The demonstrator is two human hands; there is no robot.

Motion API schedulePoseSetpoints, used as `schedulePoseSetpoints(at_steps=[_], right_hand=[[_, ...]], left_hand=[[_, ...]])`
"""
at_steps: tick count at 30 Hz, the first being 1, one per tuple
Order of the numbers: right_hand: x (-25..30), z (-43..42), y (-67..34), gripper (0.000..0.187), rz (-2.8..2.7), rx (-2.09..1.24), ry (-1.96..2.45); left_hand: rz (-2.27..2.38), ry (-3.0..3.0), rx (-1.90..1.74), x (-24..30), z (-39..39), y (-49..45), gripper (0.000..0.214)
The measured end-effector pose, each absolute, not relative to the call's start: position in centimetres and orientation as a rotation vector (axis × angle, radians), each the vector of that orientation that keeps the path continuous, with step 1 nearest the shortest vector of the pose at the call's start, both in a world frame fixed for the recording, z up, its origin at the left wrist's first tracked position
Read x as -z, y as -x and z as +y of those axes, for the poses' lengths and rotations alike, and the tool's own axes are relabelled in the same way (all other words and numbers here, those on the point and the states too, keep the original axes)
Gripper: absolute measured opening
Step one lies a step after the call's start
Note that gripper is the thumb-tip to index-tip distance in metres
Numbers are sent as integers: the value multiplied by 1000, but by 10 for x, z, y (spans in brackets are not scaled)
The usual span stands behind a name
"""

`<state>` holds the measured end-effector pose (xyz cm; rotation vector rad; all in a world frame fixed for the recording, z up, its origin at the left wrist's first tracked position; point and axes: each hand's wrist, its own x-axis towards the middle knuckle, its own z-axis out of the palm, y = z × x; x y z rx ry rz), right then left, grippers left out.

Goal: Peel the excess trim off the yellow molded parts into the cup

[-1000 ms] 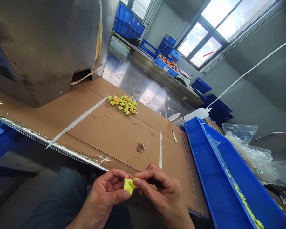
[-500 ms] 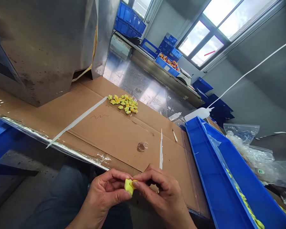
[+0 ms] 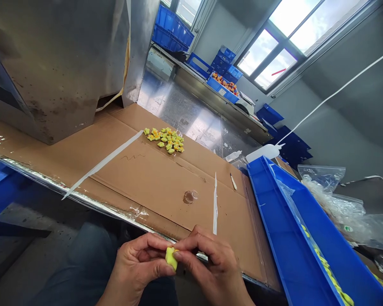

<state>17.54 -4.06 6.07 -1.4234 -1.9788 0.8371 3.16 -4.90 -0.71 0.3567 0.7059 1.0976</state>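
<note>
A small yellow figure [image 3: 170,258] is held up between my hands, just off the near edge of the cardboard-covered table [image 3: 147,176]. My left hand [image 3: 142,261] pinches its left side between thumb and fingers. From the other side, my right hand [image 3: 210,261] presses thumb and forefinger onto it, where a bit of orange shows; the fingertips hide most of that side. Farther back on the cardboard lies a loose pile of similar yellow figures [image 3: 169,140] with orange spots. A small clear round dish [image 3: 190,196] sits beyond my hands.
Blue bins [image 3: 268,221] holding more yellow pieces stand along the right side. A white-handled tool [image 3: 233,182] lies near them, with a white squeeze bottle [image 3: 263,152] behind. Plastic bags [image 3: 325,180] lie far right. A large metal housing [image 3: 57,63] occupies the left.
Both hands have shifted slightly down with the yellow figure. My right fingers have closed in over the orange part, so less of it shows.
</note>
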Motion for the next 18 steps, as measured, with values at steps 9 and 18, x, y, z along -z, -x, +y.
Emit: schedulePoseSetpoints(at_steps=[9, 18], right_hand=[[-71, -38, -178, 21, -1923, -936, 1266], [-70, -45, -175, 9, -1956, -905, 1375]], left_hand=[[692, -350, -1102, 10, -47, -31, 22], [713, -458, -1139, 6, -48, -26, 21]])
